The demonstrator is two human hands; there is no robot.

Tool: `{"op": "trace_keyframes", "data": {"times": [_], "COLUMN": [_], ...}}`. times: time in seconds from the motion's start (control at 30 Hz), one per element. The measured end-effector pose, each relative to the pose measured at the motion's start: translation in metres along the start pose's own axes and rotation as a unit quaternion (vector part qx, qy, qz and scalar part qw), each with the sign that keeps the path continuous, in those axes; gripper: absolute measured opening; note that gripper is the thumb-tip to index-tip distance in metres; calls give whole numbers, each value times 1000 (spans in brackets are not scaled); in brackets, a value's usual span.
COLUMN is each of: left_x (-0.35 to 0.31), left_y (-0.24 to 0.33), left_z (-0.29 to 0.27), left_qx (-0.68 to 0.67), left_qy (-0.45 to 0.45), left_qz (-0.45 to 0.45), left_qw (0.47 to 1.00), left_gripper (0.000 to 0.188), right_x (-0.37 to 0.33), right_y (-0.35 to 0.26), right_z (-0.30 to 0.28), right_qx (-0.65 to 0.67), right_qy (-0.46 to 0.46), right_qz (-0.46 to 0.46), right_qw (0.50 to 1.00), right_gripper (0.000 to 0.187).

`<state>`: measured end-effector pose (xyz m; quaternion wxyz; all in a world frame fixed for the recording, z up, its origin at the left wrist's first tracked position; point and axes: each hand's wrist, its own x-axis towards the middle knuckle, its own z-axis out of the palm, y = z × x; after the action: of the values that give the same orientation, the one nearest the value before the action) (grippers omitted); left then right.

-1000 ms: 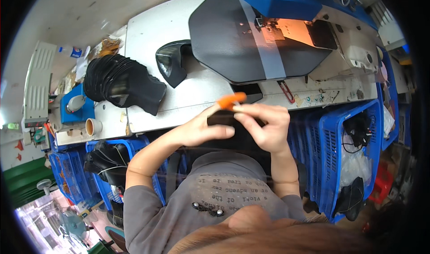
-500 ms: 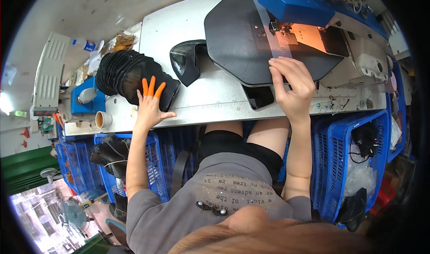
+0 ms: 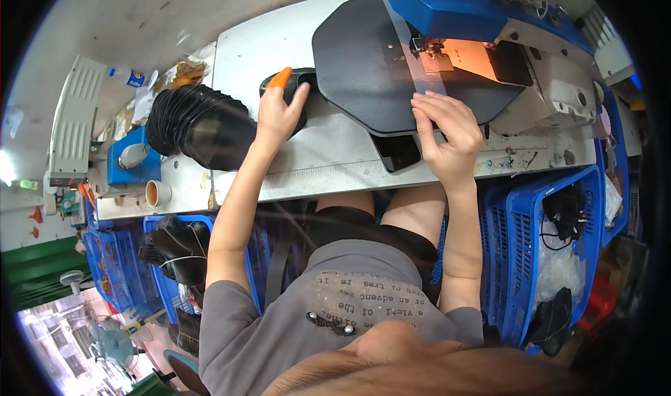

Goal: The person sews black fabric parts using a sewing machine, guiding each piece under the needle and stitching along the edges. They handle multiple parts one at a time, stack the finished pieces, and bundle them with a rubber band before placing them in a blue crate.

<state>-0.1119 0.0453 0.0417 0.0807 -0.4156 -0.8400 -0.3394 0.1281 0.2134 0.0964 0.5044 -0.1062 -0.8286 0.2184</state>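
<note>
- The curved black piece (image 3: 304, 74) lay on the white tabletop (image 3: 237, 43), just beside the dark board (image 3: 360, 60) at the sewing machine (image 3: 447, 8).
- The left hand (image 3: 277, 113) was over that piece, its thumb and orange-covered finger spread apart; the hand looked unclenched, though contact with the piece could not be made out.
- The right hand (image 3: 449, 130) was at the board's near edge, fingers bent and tips close together; whether they pinched anything thin could not be told.
- On progress, a stack of black pieces (image 3: 203, 127) lay to the left, overlapping like fanned cards, while the single piece lay apart from it. No piece could be seen at the lit needle area (image 3: 437, 59), so no stitching appeared under way.
- Whether the stacked pieces were finished or untouched could not be judged; their seams were too small to read.
- The left hand hid much of the single piece, and the machine's top was cut off by the frame.
</note>
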Motion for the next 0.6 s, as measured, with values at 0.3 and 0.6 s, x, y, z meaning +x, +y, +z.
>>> {"op": "trace_keyframes", "data": {"times": [0.3,0.6], "left_x": [25,2], "left_y": [-10,104], "left_z": [-7,-29], "left_qx": [-213,-34], "left_qy": [133,61], "left_qz": [-154,304], "left_qw": [956,950], "left_gripper": [19,28], "right_x": [-1,13], "right_y": [-1,-11], "right_z": [-1,-4], "right_qx": [1,6], "right_qy": [6,-28], "right_qz": [8,70], "right_qw": [1000,997], "right_gripper": [9,9]}}
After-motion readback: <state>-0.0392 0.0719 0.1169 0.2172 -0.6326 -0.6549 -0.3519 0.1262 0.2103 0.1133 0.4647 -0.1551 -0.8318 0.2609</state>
